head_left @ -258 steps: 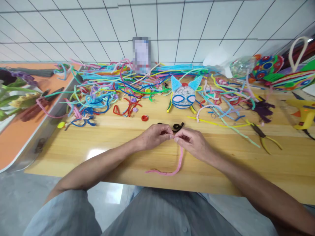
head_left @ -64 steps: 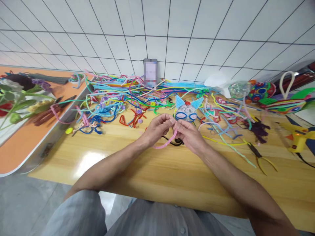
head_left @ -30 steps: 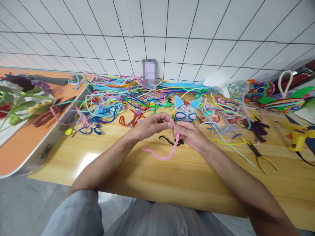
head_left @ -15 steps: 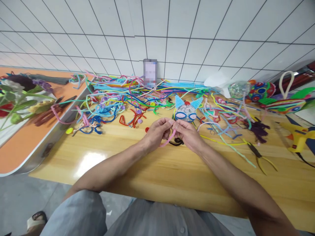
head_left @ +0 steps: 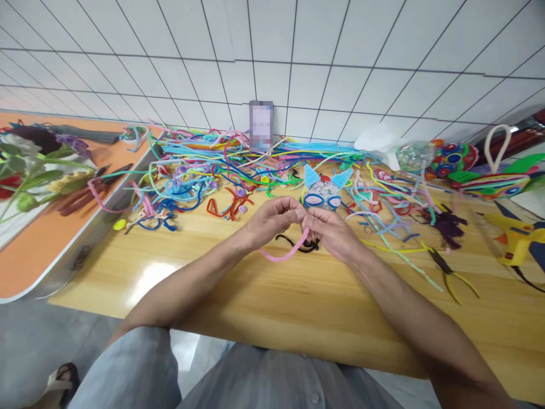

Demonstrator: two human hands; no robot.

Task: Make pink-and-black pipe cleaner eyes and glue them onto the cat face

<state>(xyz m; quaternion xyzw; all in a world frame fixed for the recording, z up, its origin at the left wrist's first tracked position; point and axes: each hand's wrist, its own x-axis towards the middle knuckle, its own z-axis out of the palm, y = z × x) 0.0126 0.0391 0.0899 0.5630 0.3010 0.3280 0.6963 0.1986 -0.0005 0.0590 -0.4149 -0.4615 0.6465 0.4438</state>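
Pink stem [head_left: 281, 259] hangs in a soft curve over the wood table [head_left: 255, 307], near the middle. Its top is up in the fingers, and its loose part bends down and round to the left, below the left hand [head_left: 272, 222]. Both hands are closed on it — the right hand [head_left: 334, 232] pinches it between thumb and finger, and the left hand pinches at nearly the same spot, tip to tip with the right. From where I stand, the tiny bit between the tips is hard to see.

A curly black stem [head_left: 313, 246] lies on the table, and the pink one crosses in front of it. Just past the hands sits a round toy [head_left: 322, 190] with two blue ears and blue rings round its eyes. A big messy heap [head_left: 183, 187] of stems in lots of colours lies at the back, near the white wall [head_left: 276, 79]. A phone [head_left: 261, 126] leans there, its screen all blurry.

Over on the right are pliers [head_left: 441, 262] with their yellow handles spread — and farther right, a yellow glue gun [head_left: 514, 236]. On the left, flowers [head_left: 63, 182] lie on an orange table [head_left: 25, 267].
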